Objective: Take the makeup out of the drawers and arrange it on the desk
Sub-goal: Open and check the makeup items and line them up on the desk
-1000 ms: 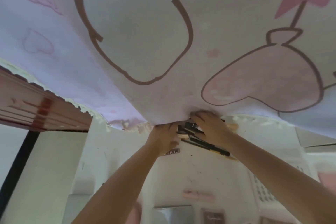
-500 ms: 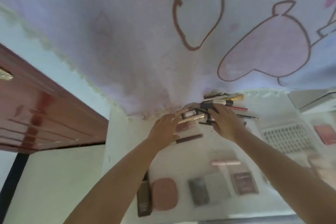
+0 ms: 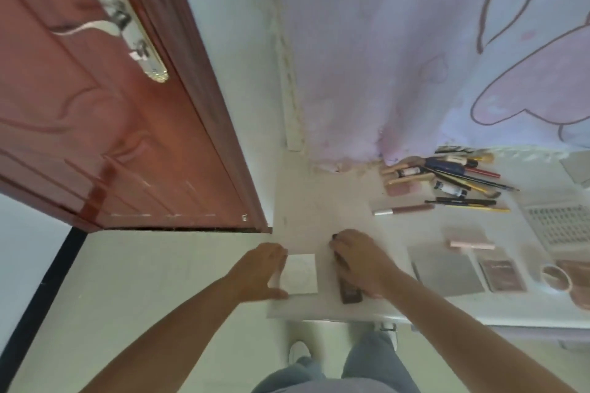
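Both your hands are down at the near left corner of the desk (image 3: 306, 313) now. Your left hand (image 3: 255, 271) lies flat with straight fingers, thumb and forefinger framing the edge of the white square case (image 3: 300, 271), most likely squaring it up to the corner. Your right hand (image 3: 360, 262) curls over the dark slim palette (image 3: 349, 287), gripping it along its length, so it sits parallel to the white case, just beside it.

Further back, by the pink curtain (image 3: 399, 57), the pencils and brushes (image 3: 447, 175) lie heaped together, still loose. A rose lip gloss tube (image 3: 404, 209) lies alone in front of them. To your right the flat palettes (image 3: 447, 268) are set in a row along the near edge. That heap looks like the untidy part left.
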Tool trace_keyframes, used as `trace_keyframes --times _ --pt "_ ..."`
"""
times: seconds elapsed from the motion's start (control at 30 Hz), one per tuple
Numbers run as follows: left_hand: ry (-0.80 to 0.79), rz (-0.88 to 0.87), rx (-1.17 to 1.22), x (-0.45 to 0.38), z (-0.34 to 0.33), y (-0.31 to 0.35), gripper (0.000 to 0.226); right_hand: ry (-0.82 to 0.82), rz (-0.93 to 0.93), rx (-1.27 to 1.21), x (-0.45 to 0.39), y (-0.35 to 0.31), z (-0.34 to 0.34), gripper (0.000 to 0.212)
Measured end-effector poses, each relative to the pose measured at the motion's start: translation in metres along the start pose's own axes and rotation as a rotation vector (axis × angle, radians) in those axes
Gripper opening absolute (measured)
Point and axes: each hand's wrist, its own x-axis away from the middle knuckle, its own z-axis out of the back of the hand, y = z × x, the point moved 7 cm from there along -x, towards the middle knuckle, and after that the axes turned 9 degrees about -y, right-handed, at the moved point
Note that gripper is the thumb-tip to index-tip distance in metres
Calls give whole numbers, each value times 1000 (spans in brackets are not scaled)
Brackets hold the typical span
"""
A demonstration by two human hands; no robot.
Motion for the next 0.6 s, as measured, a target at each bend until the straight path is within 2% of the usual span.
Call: trace_keyframes --times 0.1,0.2,0.37,0.47,0.53,0.6 --pt "13 50 42 13 -22 -12 94 -108 114 82 -15 -41 -24 44" --pt "78 90 137 16 -28 -18 88 -314 73 93 -19 -49 -51 54" --pt "94 108 287 15 -33 -17 90 -227 50 -8 -24 -49 -61 44" --pt "101 101 336 11 -34 -13 95 -107 100 -48 -28 -48 -58 37" --pt "119 113 369 11 -38 -10 97 -116 118 -43 -29 -50 -56 37" --pt "141 141 412 11 -43 -10 97 -195 81 -35 -31 -48 -60 39"
